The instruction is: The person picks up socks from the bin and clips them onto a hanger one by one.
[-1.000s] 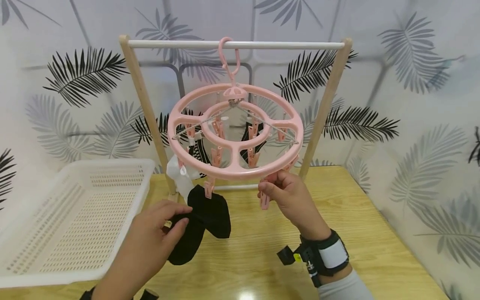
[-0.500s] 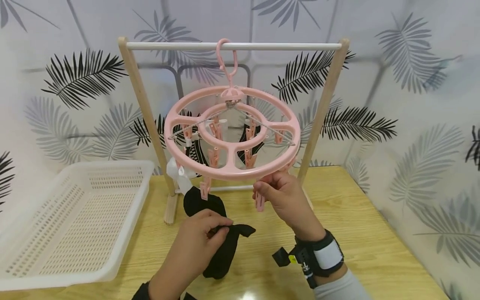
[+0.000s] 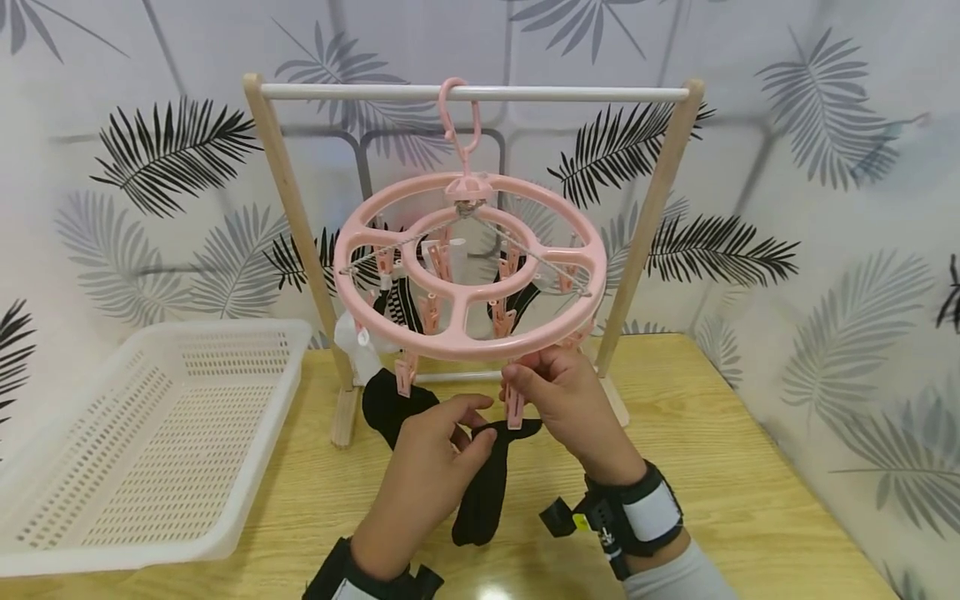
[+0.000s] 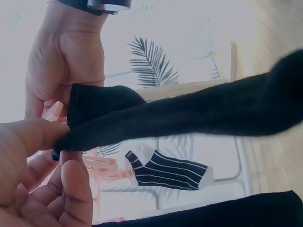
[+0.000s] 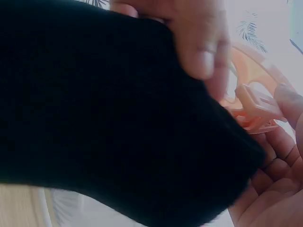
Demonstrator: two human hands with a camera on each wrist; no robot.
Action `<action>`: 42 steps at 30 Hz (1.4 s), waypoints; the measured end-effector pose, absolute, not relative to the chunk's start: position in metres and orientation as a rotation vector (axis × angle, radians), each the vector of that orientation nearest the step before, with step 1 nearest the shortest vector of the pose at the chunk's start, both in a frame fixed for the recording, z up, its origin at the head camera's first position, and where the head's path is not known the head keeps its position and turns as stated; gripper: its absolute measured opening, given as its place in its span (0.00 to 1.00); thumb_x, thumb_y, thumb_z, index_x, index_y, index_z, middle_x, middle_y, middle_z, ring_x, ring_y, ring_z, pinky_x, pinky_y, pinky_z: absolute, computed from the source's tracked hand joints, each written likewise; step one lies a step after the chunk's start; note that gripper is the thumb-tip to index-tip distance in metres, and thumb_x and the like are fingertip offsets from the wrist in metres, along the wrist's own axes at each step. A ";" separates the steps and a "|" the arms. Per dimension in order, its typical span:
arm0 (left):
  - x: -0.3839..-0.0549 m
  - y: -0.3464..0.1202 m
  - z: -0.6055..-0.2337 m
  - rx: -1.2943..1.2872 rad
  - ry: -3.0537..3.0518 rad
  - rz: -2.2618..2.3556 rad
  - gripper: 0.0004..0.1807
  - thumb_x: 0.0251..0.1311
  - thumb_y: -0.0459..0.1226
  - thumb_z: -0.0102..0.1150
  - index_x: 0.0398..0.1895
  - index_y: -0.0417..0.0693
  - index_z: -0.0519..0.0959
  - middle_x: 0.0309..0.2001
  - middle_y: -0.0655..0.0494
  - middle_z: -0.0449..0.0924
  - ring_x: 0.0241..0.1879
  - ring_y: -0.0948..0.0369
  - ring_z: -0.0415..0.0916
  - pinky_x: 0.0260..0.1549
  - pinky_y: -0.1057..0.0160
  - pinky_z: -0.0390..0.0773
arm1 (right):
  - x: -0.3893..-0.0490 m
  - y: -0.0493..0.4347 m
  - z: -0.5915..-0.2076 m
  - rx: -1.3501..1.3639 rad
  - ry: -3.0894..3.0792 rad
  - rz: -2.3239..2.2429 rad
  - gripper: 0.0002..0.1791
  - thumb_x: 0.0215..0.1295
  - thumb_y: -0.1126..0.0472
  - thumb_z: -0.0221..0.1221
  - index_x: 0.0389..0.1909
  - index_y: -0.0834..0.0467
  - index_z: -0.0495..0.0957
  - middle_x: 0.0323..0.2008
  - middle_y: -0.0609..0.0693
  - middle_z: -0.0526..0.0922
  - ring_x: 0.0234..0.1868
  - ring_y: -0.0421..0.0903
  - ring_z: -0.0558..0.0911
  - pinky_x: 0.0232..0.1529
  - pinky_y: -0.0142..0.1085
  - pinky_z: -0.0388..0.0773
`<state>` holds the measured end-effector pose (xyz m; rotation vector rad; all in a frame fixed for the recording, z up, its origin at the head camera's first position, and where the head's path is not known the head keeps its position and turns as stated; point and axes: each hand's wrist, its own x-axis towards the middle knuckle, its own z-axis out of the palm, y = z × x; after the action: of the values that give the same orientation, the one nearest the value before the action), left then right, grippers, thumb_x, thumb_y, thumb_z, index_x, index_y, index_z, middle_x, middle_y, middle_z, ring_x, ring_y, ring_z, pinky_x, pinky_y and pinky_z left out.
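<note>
In the head view my left hand (image 3: pixel 431 471) pinches the cuff of a black sock (image 3: pixel 483 500), whose foot hangs down below. My right hand (image 3: pixel 577 408) grips a pink clothespin (image 3: pixel 514 406) under the front right rim of the round pink clip hanger (image 3: pixel 465 342). The cuff is right at the clothespin's lower end; whether it lies between the jaws I cannot tell. Close up in the right wrist view, the black sock (image 5: pixel 118 109) covers much of the picture beside the clothespin (image 5: pixel 259 104). A second black sock (image 3: pixel 386 408) hangs at the front left clothespin (image 3: pixel 406 375).
The hanger hooks over the white bar (image 3: pixel 570 93) of a wooden-legged rack (image 3: pixel 652 217). White and striped socks hang at its back and left, including a striped sock (image 4: pixel 170 172). A white plastic basket (image 3: pixel 292 367) stands at left on the wooden table (image 3: pixel 750 500).
My left hand has carried the black sock rightward, from beside the hanging black sock to the clothespin in my right hand. The right hand stays at the rim, still gripping that clothespin.
</note>
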<state>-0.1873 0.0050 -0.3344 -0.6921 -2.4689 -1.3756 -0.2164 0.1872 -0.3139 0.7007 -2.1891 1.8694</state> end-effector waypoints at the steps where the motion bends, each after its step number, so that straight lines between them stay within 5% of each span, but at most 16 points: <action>1: -0.188 0.007 -0.333 -0.699 -2.465 -1.380 0.15 0.55 0.36 0.63 0.47 0.51 0.80 0.31 0.62 0.81 0.23 0.71 0.72 0.21 0.67 0.77 | -0.216 0.187 -0.314 0.695 -2.194 1.865 0.09 0.69 0.60 0.52 0.31 0.59 0.77 0.21 0.57 0.78 0.21 0.55 0.79 0.22 0.39 0.75; 13: -0.192 0.014 -0.327 -0.663 -2.339 -1.489 0.11 0.54 0.34 0.63 0.42 0.50 0.81 0.28 0.62 0.81 0.23 0.71 0.73 0.22 0.65 0.78 | -0.214 0.186 -0.314 0.632 -2.226 1.847 0.11 0.66 0.58 0.56 0.37 0.64 0.77 0.27 0.58 0.79 0.27 0.50 0.78 0.26 0.37 0.78; 22: -0.186 0.003 -0.333 -0.612 -2.277 -1.439 0.10 0.54 0.38 0.63 0.41 0.52 0.81 0.39 0.57 0.81 0.37 0.66 0.73 0.30 0.60 0.80 | -0.216 0.186 -0.317 0.638 -2.235 1.849 0.11 0.65 0.57 0.57 0.41 0.61 0.76 0.30 0.58 0.78 0.26 0.53 0.78 0.26 0.39 0.78; 30: -0.184 -0.011 -0.337 -0.593 -2.215 -1.348 0.07 0.54 0.38 0.63 0.37 0.52 0.82 0.38 0.60 0.78 0.37 0.65 0.72 0.34 0.58 0.79 | -0.216 0.188 -0.320 0.523 -2.219 1.904 0.14 0.64 0.53 0.58 0.40 0.60 0.74 0.29 0.57 0.77 0.28 0.54 0.78 0.30 0.39 0.80; 42: -0.182 -0.031 -0.334 -0.489 -2.211 -1.395 0.03 0.56 0.37 0.62 0.34 0.52 0.82 0.40 0.62 0.78 0.38 0.65 0.72 0.36 0.54 0.77 | -0.217 0.180 -0.323 0.518 -2.101 1.944 0.11 0.66 0.59 0.56 0.44 0.62 0.74 0.31 0.55 0.77 0.30 0.52 0.77 0.33 0.34 0.79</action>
<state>-0.1822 -0.0307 -0.3336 -0.4894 -2.2113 -1.3949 -0.2169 0.1804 -0.3231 0.5179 -2.1010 1.9440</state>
